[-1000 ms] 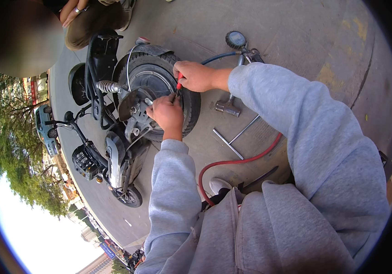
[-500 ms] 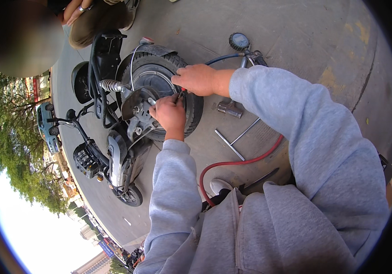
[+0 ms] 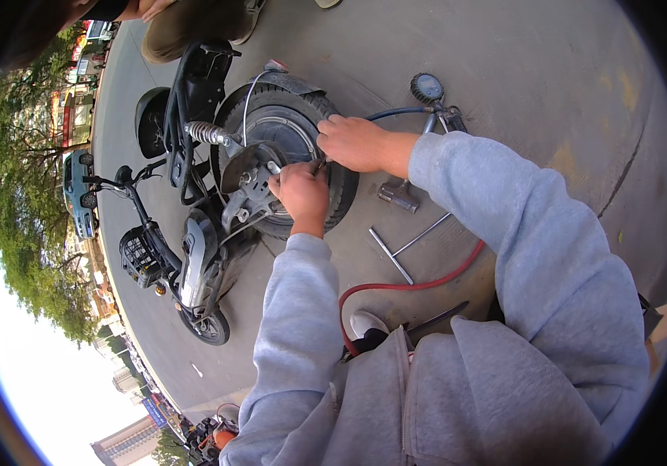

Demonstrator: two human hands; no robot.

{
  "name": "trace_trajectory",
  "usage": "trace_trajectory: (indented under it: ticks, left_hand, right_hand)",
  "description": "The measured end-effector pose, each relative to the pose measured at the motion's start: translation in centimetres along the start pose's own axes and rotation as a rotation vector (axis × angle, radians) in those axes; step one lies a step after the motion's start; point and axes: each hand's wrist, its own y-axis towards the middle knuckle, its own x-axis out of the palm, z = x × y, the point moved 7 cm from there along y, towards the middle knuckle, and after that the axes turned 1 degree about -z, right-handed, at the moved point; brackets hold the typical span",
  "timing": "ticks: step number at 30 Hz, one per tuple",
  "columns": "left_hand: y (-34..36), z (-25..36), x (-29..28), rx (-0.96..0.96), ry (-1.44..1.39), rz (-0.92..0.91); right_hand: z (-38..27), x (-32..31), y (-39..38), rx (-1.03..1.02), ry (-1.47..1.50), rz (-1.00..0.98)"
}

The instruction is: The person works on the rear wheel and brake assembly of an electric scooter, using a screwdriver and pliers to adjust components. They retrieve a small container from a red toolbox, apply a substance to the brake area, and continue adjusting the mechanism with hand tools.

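An electric scooter's rear wheel [image 3: 347, 190] with a black tyre stands before me. At the wheel's rim, my left hand [image 3: 302, 194] has its fingers closed in a pinch beside the hub and bracket [image 3: 257, 186]. Close by, my right hand [image 3: 355, 143] is closed at the tyre's side, knuckles up. A small dark piece shows between the two hands, too little of it to name. What the right fingers grip is hidden. Behind that hand, a blue hose [image 3: 395, 112] leads to an inflator with a round gauge [image 3: 426, 88].
A grey impact wrench [image 3: 399, 198] and a T-handle wrench [image 3: 392, 255] lie on the pavement. A red hose [image 3: 419, 286] curves near my shoe [image 3: 366, 322]. The scooter's shock absorber [image 3: 205, 132] and basket [image 3: 141, 256] are to the left. A crouching person's knee [image 3: 170, 39] is at the top.
The whole view has shifted, so the wheel and tools sit slightly further right. Both hands remain at the rim; a red bit seen between them earlier is hidden now.
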Motion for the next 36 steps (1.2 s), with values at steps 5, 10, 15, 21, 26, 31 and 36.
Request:
trace_trajectory:
  ticks: [5, 10, 15, 21, 26, 31, 36]
  left_hand:
    - [-0.1, 0.3, -0.3, 0.007, 0.013, 0.015]
    - [-0.2, 0.4, -0.5, 0.022, 0.002, 0.022]
    - [-0.2, 0.3, -0.6, 0.016, -0.014, 0.027]
    - [-0.2, 0.4, -0.7, 0.019, -0.029, 0.037]
    - [-0.2, 0.5, -0.8, 0.006, -0.045, 0.024]
    - [-0.2, 0.5, -0.9, 0.002, -0.053, 0.007]
    - [-0.2, 0.6, -1.0, 0.006, -0.027, -0.022]
  right_hand:
    - [-0.1, -0.4, 0.2, -0.051, 0.017, 0.074]
    - [0.0, -0.5, 0.0, -0.03, 0.044, 0.082]
    - [-0.6, -0.7, 0.2, -0.078, 0.016, 0.105]
    - [-0.1, -1.3, -0.1, -0.058, 0.035, 0.085]
    - [0.1, -1.3, -0.1, -0.041, 0.045, 0.038]
    - [-0.1, -1.5, -0.2, -0.039, 0.056, 0.052]
    - [0.0, -1.4, -0.2, -0.032, 0.062, 0.038]
